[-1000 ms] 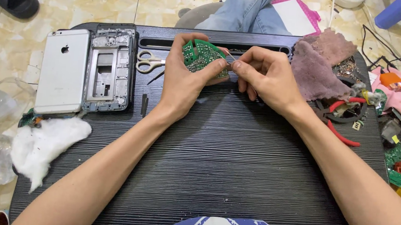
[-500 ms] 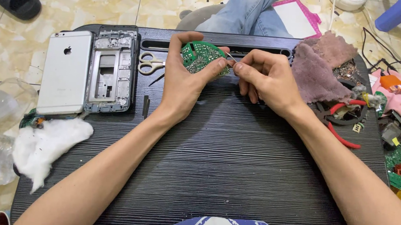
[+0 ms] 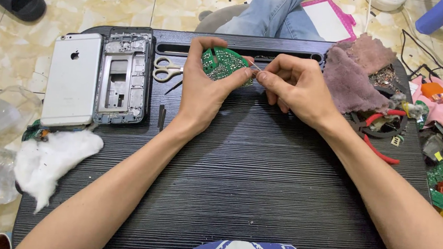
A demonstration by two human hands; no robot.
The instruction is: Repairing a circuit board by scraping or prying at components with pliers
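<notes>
The left hand (image 3: 205, 90) was clamped around a round green circuit board (image 3: 222, 64), holding it tilted above the far middle of the dark ribbed surface (image 3: 259, 183), while the right hand (image 3: 295, 88) pinched a thin metal pin or wire (image 3: 256, 66) at the board's right edge. The step in hand looked like fine work on that edge, picking at or threading a lead. Any further move there would call for a steady left grip and small fingertip control; scissors (image 3: 166, 69) lay just left.

Green circuit board (image 3: 220, 64) between hands
</notes>
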